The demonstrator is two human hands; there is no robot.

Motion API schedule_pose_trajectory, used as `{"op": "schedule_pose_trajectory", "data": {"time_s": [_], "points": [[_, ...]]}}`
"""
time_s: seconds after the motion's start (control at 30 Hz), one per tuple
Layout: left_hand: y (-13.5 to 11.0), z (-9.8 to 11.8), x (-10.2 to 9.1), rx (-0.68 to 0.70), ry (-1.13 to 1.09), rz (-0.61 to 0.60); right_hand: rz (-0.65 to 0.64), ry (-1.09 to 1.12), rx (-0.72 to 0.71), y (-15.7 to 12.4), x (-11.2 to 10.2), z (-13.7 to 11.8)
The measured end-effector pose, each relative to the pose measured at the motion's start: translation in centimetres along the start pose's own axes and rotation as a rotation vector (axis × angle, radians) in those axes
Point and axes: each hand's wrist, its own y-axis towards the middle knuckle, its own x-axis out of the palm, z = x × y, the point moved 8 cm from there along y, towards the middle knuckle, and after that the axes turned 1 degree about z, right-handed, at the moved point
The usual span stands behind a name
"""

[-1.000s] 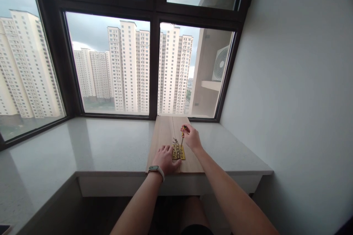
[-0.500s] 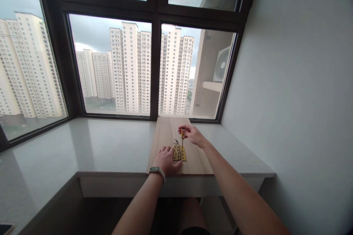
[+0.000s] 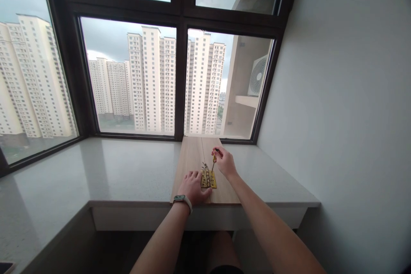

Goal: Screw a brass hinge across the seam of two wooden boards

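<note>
1. Both hands were busy at the hinge! Left hand point(image 3: 193, 188), at eight o'clock from it, lay flat and unclosed, fingers spread over wood, index fingertip beside the left leaf and thumb reaching along the near edge.

2. Over at one o'clock, the right hand point(image 3: 224, 162) gripped a yellow-and-black screwdriver point(image 3: 214, 158) by its handle, fingers curled round it, shaft pointing down and leaning slightly.

3. And centre stage, the brass-coloured butt hinge point(image 3: 208, 178) lay opened flat across the seam of two pale wooden boards point(image 3: 189, 158), its knuckle running along that join. Down came the shaft to the far part of the right leaf; whether the tip sat in a screw was too small to tell.

4. At twelve o'clock, right by the hinge's far end, sat a little cluster of screws point(image 3: 204, 165).

5. Under it all, the white stone sill point(image 3: 128, 171) stretched out to nine and three o'clock. A smart band point(image 3: 182, 198) circled the left wrist.

6. Beyond, at twelve, stood the dark window frame point(image 3: 180, 72); past the glass, apartment towers point(image 3: 150, 77) rose at eleven and an air-conditioner unit point(image 3: 257, 76) hung at one.
</note>
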Motion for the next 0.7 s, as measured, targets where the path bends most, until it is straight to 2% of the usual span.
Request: {"op": "schedule_pose_trajectory", "data": {"time_s": [0.07, 0.23, 0.33, 0.5, 0.7], "points": [[0.0, 0.0, 0.0, 0.001, 0.0, -0.002, -0.053, 0.054, 0.025, 0.1, 0.2, 0.1], [0.0, 0.0, 0.0, -0.003, 0.002, -0.002, -0.307, 0.253, 0.101, 0.8, 1.0, 0.2], [0.0, 0.0, 0.0, -0.004, 0.004, -0.001, -0.381, 0.283, 0.126, 1.2, 0.9, 0.4], [-0.1, 0.1, -0.1, -0.006, -0.004, -0.002, -0.396, 0.174, 0.094, 1.9, 0.6, 1.0], [-0.1, 0.1, -0.3, -0.023, -0.01, -0.016, -0.31, 0.089, 0.018, 1.7, -0.1, 0.4]]}}
